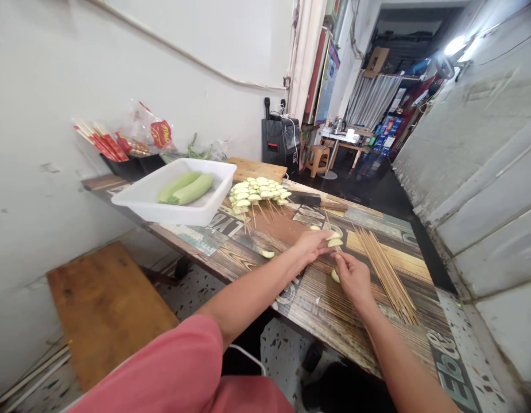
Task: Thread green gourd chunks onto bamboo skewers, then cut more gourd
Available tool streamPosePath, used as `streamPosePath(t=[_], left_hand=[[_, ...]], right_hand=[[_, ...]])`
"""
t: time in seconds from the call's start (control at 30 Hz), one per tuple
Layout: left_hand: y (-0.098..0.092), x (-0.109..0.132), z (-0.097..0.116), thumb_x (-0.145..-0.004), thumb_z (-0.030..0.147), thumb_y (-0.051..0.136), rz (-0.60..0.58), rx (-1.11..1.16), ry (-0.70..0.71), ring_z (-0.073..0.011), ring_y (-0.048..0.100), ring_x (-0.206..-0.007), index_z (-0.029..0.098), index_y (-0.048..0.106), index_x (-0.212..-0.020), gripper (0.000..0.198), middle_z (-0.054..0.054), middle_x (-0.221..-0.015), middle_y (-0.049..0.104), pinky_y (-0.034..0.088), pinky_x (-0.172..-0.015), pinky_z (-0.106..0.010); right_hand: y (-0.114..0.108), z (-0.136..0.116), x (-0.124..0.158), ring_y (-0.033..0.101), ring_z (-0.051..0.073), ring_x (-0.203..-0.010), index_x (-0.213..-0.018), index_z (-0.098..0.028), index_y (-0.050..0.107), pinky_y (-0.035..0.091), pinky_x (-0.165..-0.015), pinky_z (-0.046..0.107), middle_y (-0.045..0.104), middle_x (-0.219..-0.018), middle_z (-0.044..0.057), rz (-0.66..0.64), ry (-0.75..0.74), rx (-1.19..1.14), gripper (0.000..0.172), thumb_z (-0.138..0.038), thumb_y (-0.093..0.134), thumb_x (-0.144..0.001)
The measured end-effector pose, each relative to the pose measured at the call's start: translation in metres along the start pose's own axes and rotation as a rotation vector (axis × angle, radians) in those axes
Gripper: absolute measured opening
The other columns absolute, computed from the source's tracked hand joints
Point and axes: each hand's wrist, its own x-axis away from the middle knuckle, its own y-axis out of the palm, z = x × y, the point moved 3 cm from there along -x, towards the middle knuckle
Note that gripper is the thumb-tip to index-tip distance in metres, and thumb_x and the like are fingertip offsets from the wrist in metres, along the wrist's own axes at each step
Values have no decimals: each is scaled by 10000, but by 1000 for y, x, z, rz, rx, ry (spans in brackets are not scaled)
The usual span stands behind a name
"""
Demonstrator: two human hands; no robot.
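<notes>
My left hand (312,245) pinches pale green zucchini slices (334,242) that sit on a thin wooden skewer (327,215). The skewer's tip sticks out beyond the slices. Its lower end is gripped between the thumb and fingers of my right hand (353,276). Just under that hand lies a loose zucchini slice (335,276), partly hidden. Another loose slice (267,254) rests on the table, left of my left forearm. A heap of loaded zucchini skewers (259,192) is piled beyond my hands. To the right lies a bundle of bare skewers (388,275).
A white plastic tub (174,213) with two whole zucchini (190,188) stands on the wood-patterned table (231,264) at left. A cleaver (306,198) lies behind the heap, near a wooden board (256,168). A black speaker (280,143) stands past the table, and a wooden stool (110,315) sits lower left.
</notes>
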Motion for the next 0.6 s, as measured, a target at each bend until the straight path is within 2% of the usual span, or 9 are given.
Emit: streamPosePath(t=[0.1,0.13,0.2,0.27,0.3,0.37,0.43,0.5,0.6], left_hand=[[3,2,1,-781,89,618,-52,-30,8,-155,656,-643,82,638,-747,41,-114,-743,695,542,-724,-324],[2,1,5,-793,117,615,-46,-53,53,-159,657,-667,88,644,-753,57,-112,-751,694,539,-736,-328],[-3,-2,19,-801,136,606,34,-150,257,-164,656,-751,115,661,-768,67,-96,-791,696,521,-792,-321],[-10,-5,37,-760,76,615,140,-321,517,-170,638,-890,155,684,-762,105,-70,-846,698,471,-889,-292],[-12,-7,44,-719,24,623,151,-426,591,-180,615,-971,169,692,-738,162,-64,-862,697,431,-941,-278],[-15,-16,49,-630,-77,612,121,-624,598,-212,562,-1089,175,683,-640,262,-69,-829,691,354,-1015,-274],[-17,-25,46,-570,-137,581,114,-745,528,-247,513,-1159,169,626,-521,313,-89,-744,666,307,-1046,-291],[-19,-32,40,-556,-143,575,145,-795,504,-268,470,-1205,168,544,-443,332,-105,-700,634,292,-1053,-305],[-21,-40,30,-582,-87,616,184,-832,552,-278,404,-1258,173,446,-407,358,-121,-755,621,276,-1064,-312]], right_hand=[[-4,2,-2,487,150,-495,-872,-120,706,355,-500,251,545,-510,9,22,8,-25,461,-482,432,-794],[-6,4,-4,476,145,-486,-883,-121,703,352,-493,248,533,-503,3,37,16,-44,464,-489,435,-797],[-14,7,-6,456,139,-471,-908,-120,698,346,-482,247,515,-498,-5,98,37,-81,475,-501,436,-802],[-23,12,-8,443,136,-467,-934,-114,695,341,-477,248,511,-505,-6,185,66,-110,484,-502,435,-809],[-27,14,-8,439,135,-468,-947,-111,694,338,-476,248,512,-512,-5,226,82,-122,485,-499,437,-812],[-32,17,-9,426,130,-460,-964,-104,692,326,-466,247,504,-515,-8,278,114,-145,480,-485,439,-818],[-35,19,-9,414,127,-451,-973,-96,690,315,-457,247,490,-513,-12,291,136,-153,467,-461,442,-819],[-36,19,-9,414,126,-451,-970,-90,689,313,-456,246,483,-517,-13,290,136,-152,454,-439,442,-818],[-36,19,-9,425,128,-468,-950,-92,689,323,-471,246,490,-530,-9,299,122,-156,452,-444,438,-818]])
